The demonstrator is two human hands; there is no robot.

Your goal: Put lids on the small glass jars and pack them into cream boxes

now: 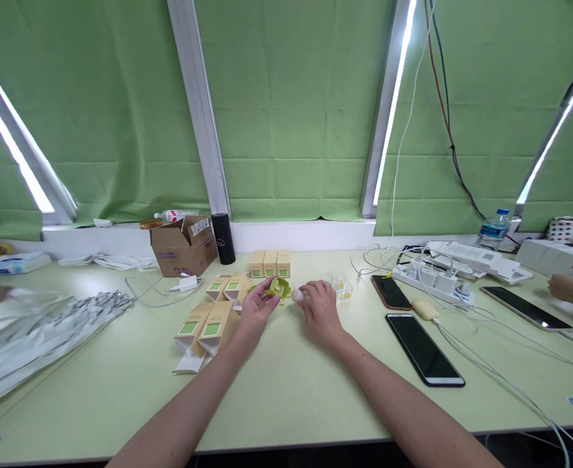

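The left hand holds a green piece between thumb and fingers, over the bench. The right hand appears to pinch a small whitish item just beside it, near a clear container. The step in hand is judged to be two-handed handling of small parts; the next move calls for a light, steady grip.

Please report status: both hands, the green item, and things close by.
Left hand holding green item. Right hand pinching small whitish piece. Transparent container just beside right hand.
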